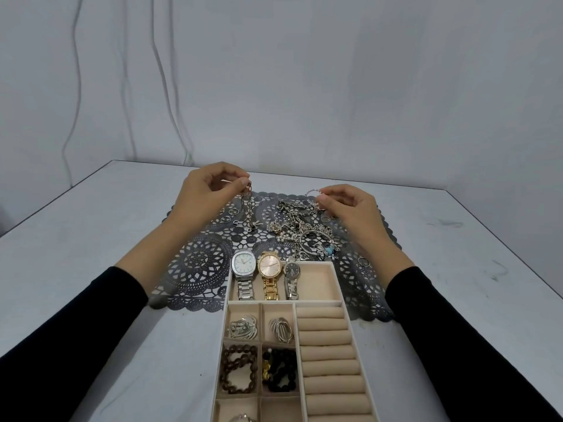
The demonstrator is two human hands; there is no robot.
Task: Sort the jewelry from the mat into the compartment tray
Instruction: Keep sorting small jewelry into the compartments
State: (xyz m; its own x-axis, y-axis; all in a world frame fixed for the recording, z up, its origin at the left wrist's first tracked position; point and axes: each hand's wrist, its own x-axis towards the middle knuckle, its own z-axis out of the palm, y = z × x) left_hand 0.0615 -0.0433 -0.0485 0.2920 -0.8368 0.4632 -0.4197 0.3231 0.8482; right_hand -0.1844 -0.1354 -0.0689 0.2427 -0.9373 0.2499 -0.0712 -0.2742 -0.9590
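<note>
left hand (210, 193): fingers (242, 181) pinching the top end of a link chain (249, 205). The chain hangs straight down toward the lace mat (198, 263); can't tell if the tail touches it.
right hand (345, 208): fingers (323, 198) pinching a thin loop (312, 193) at the far edge of the tangled pile (301, 229) (chains, pearls, charm bracelet), which sits on the mat's right half.

My read: pulling single chains out of the pile.
- Raise the left chain until the tail clears the mat cut-outs and the loose rings (364, 261).
- Lift the right loop slowly. If the pile follows, stop and tease it free; yanking likely tightens the knot.
- One piece to the tray at a time.

The compartment tray (316, 281) overlaps the mat's near edge. The far compartment holds three watches (269, 269), with bare floor to their right. The small cells hold brooches (243, 327) and bead bracelets (239, 370). The ring rolls (324, 339) are bare.

surface (91, 239): pale grey, scuffed, faint marks on the right. wall (304, 86): plain and pale, with thin cables (79, 86) hanging at left.
</note>
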